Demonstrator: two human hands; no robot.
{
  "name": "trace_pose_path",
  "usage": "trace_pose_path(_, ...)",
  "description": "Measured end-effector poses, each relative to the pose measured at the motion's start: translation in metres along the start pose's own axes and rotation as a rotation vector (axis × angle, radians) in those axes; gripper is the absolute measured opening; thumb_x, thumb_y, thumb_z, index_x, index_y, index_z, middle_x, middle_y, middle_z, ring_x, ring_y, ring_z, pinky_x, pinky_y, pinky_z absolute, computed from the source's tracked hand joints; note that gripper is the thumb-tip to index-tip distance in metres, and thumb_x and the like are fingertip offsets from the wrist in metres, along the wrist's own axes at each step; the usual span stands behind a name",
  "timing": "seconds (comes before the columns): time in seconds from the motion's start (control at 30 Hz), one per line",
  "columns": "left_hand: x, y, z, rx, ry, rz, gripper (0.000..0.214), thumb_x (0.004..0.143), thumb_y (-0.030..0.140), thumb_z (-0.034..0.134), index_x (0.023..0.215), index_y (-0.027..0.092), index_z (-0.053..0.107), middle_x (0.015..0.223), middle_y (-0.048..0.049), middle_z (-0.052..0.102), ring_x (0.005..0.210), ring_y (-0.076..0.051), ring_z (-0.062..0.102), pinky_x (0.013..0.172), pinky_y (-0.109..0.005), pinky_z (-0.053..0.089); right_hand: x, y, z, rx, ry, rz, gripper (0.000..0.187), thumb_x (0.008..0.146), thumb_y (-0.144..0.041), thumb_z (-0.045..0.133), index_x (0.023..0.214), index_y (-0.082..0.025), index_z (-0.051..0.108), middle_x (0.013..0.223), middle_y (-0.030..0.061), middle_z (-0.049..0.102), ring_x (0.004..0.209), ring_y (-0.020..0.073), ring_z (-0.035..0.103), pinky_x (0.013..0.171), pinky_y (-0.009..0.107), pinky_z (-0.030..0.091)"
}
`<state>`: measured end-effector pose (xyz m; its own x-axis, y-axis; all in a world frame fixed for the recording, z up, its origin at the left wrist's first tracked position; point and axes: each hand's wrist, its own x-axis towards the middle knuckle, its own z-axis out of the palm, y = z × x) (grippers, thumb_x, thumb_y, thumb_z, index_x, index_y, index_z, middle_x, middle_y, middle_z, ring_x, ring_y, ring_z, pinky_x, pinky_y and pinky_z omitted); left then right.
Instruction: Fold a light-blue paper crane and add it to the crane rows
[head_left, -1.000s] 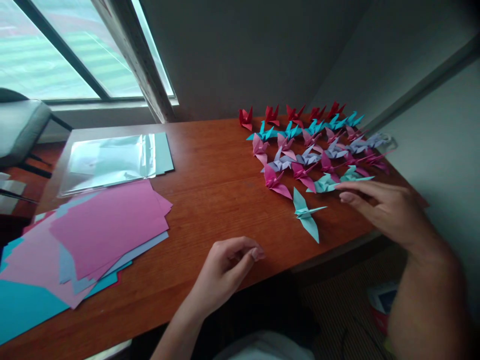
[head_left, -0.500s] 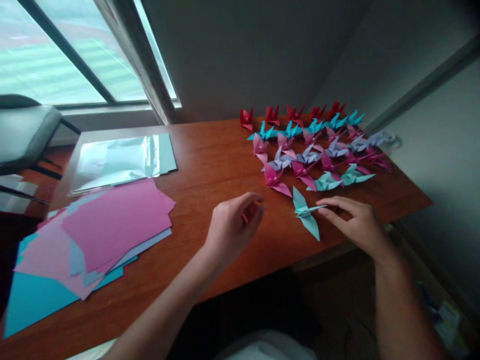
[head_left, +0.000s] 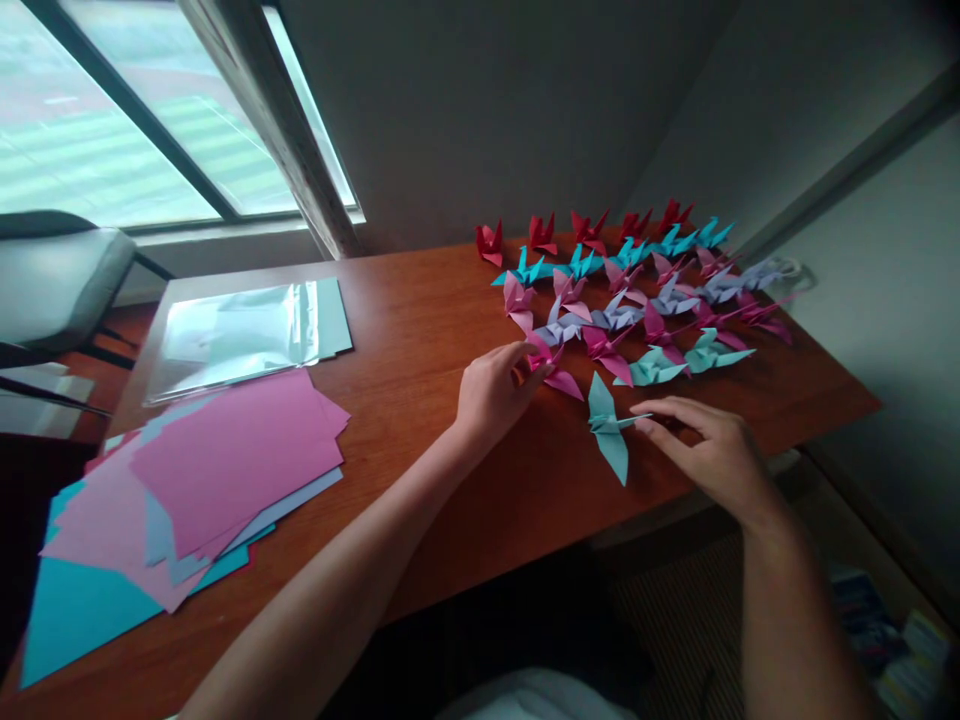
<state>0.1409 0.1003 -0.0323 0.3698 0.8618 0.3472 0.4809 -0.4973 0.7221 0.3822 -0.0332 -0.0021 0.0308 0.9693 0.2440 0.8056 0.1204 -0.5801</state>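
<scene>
Currently the right hand [head_left: 697, 440] reaches over the worktop [head_left: 420, 320], fingers curved, its grip pinching a slim point of the mint crane [head_left: 609, 426] lying just left of it. Farther left, the left hand [head_left: 495, 392] curls over a magenta crane [head_left: 562, 382], its hold unclear.

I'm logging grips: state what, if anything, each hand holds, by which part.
Right hand: pale green crane, by its thin pointed end. Left hand: at a magenta crane; hold unclear.
</scene>
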Motion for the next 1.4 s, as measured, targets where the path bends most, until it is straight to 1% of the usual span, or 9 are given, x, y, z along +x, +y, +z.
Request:
trace_pose_path(0.2,0.002,-0.006,0.004,-0.021,0.014,0.006,0.011,0.088,0.025,0.069,0.095,0.02,0.075,0.076,-0.0012,0.074,0.064,-0.012,0.064,0.063,-0.022,0.044,0.001,0.0,0.001,-0.001,0.016,0.011,0.011,0.093,-0.034,0.065,0.1,-0.032,0.072,0.102,0.0035,0.078,0.095,0.028,0.075,0.074,0.041,0.06)
trace_pose_path(0.5,0.001,-0.005,0.003,-0.066,0.013,0.008,0.012,0.088,0.019,0.065,0.091,0.019,0.077,0.078,-0.0026,0.075,0.065,-0.012,0.064,0.063,-0.022,0.046,-0.003,0.001,0.002,0.003,0.009,0.019,0.012,0.093,-0.034,0.064,0.102,-0.032,0.072,0.102,0.0038,0.078,0.095,0.0283,0.074,0.075,0.042,0.06)
trace_pose_path(0.7,0.0,-0.005,0.003,-0.081,0.01,-0.005,0.011,0.088,0.022,0.066,0.09,0.019,0.077,0.074,-0.002,0.074,0.062,-0.011,0.063,0.06,-0.021,0.044,0.002,-0.009,-0.015,-0.007,0.048,0.014,0.018,0.094,-0.04,0.062,0.106,-0.032,0.071,0.095,0.0051,0.074,0.084,0.0266,0.071,0.066,0.04,0.056)
trace_pose_path(0.77,-0.001,-0.006,0.003,-0.082,0.012,-0.01,0.011,0.088,0.024,0.067,0.091,0.019,0.076,0.073,-0.0017,0.074,0.06,-0.011,0.062,0.059,-0.021,0.044,0.014,-0.012,-0.022,-0.049,0.104,-0.012,0.017,0.096,-0.039,0.058,0.102,-0.03,0.071,0.098,0.0066,0.074,0.09,0.0275,0.071,0.07,0.04,0.055)
trace_pose_path(0.83,-0.001,-0.006,0.003,-0.085,0.013,-0.012,0.013,0.088,0.028,0.068,0.093,0.019,0.076,0.073,-0.0016,0.073,0.058,-0.011,0.061,0.059,-0.021,0.044,0.033,-0.015,-0.026,-0.152,0.181,-0.078,0.017,0.095,-0.039,0.059,0.091,-0.028,0.071,0.089,0.0066,0.074,0.085,0.0274,0.071,0.07,0.04,0.054)
trace_pose_path(0.93,-0.002,-0.008,0.003,-0.096,0.012,-0.011,0.017,0.088,0.032,0.069,0.097,0.019,0.074,0.073,-0.0018,0.073,0.058,-0.01,0.061,0.058,-0.021,0.044,0.072,-0.021,-0.023,-0.281,0.154,-0.121,0.021,0.095,-0.036,0.057,0.084,-0.026,0.072,0.088,0.0073,0.076,0.083,0.0277,0.071,0.073,0.041,0.053)
trace_pose_path(1.1,-0.003,-0.009,0.003,-0.108,0.011,-0.012,0.019,0.088,0.033,0.07,0.1,0.019,0.073,0.075,-0.0024,0.074,0.058,-0.011,0.062,0.057,-0.021,0.043,0.123,-0.025,-0.003,-0.479,-0.008,-0.146,0.024,0.093,-0.028,0.054,0.078,-0.022,0.072,0.086,0.0096,0.076,0.084,0.0291,0.07,0.077,0.042,0.051)
trace_pose_path(1.27,-0.004,-0.008,0.002,-0.098,0.004,-0.014,0.018,0.088,0.032,0.069,0.1,0.019,0.074,0.075,-0.0021,0.075,0.058,-0.011,0.061,0.057,-0.021,0.043,0.135,-0.022,0.019,-0.557,-0.055,-0.13,0.027,0.094,-0.034,0.056,0.073,-0.024,0.069,0.082,0.0095,0.073,0.086,0.0288,0.066,0.079,0.042,0.048)
trace_pose_path(1.4,-0.004,-0.006,0.002,-0.086,-0.007,-0.019,0.018,0.089,0.033,0.069,0.099,0.019,0.074,0.075,-0.0019,0.074,0.057,-0.011,0.061,0.057,-0.021,0.043,0.135,-0.025,0.024,-0.599,-0.055,-0.095,0.027,0.092,-0.038,0.06,0.073,-0.022,0.069,0.08,0.0099,0.071,0.085,0.0282,0.064,0.078,0.041,0.045)
